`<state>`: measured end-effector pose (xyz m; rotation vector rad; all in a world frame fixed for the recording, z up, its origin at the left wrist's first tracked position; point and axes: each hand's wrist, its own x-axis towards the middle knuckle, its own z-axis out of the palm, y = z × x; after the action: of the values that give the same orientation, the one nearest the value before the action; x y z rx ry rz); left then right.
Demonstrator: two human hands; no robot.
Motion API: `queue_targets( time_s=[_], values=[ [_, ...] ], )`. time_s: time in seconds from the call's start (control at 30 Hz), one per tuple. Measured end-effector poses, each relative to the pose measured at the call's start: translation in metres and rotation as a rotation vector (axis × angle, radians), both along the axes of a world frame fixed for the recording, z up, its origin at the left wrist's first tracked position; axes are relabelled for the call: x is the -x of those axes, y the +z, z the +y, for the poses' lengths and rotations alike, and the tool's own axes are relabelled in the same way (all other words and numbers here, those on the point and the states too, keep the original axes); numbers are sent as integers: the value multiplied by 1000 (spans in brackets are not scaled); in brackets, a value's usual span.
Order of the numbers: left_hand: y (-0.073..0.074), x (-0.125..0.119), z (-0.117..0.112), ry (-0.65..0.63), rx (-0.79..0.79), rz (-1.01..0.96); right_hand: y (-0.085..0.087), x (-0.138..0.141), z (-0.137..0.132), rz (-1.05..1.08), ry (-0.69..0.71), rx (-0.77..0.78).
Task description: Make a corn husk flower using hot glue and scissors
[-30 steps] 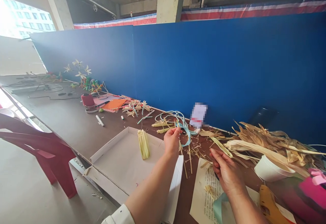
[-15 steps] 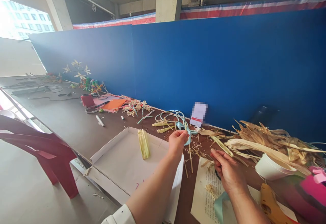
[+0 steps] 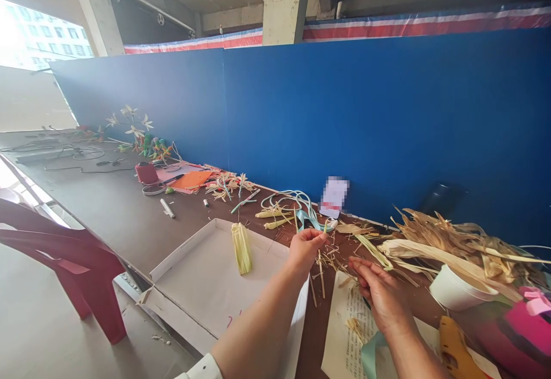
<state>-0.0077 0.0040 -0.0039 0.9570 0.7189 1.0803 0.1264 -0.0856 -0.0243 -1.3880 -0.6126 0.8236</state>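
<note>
My left hand (image 3: 306,249) is closed in a pinch over the right edge of the white box lid (image 3: 193,284). From its fingertips pokes the tip of a thin yellow-green strip (image 3: 326,226), which looks like corn husk. My right hand (image 3: 383,294) is apart from it, above a printed sheet (image 3: 340,333), thumb and fingers pressed together; what they hold, if anything, I cannot make out. Part of a dark object shows under that hand. Beside it curls a pale teal ribbon (image 3: 369,357). A bundled piece of husk (image 3: 241,248) lies in the lid.
At the right are a heap of dry husks (image 3: 465,241), a white cup (image 3: 458,287) and a yellow glue gun (image 3: 454,344). A phone (image 3: 334,196) leans on the blue partition (image 3: 365,115). Light-blue cord (image 3: 297,195) and husk scraps lie beyond my hands. A red chair (image 3: 81,264) stands left.
My left hand has shifted slightly right and down, and the teal ribbon behind it shows more fully. My right hand has moved a little left, bringing the hands closer. The view has tilted slightly.
</note>
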Motion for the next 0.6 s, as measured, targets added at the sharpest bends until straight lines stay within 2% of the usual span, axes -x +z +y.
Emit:
queue_targets(
  time_s=[0.17, 0.27, 0.4, 0.6],
  values=[
    [2, -1, -2, -51, 6, -37, 0, 0, 0, -19, -12, -17],
    [-1, -2, -6, -157, -26, -12, 0, 0, 0, -28, -5, -35],
    [-10, -6, -13, -312, -97, 93, 1, 0, 0, -17, 26, -63],
    [-19, -11, -17, -371, -142, 220, 5, 2, -1, 44, 90, -124]
  ],
)
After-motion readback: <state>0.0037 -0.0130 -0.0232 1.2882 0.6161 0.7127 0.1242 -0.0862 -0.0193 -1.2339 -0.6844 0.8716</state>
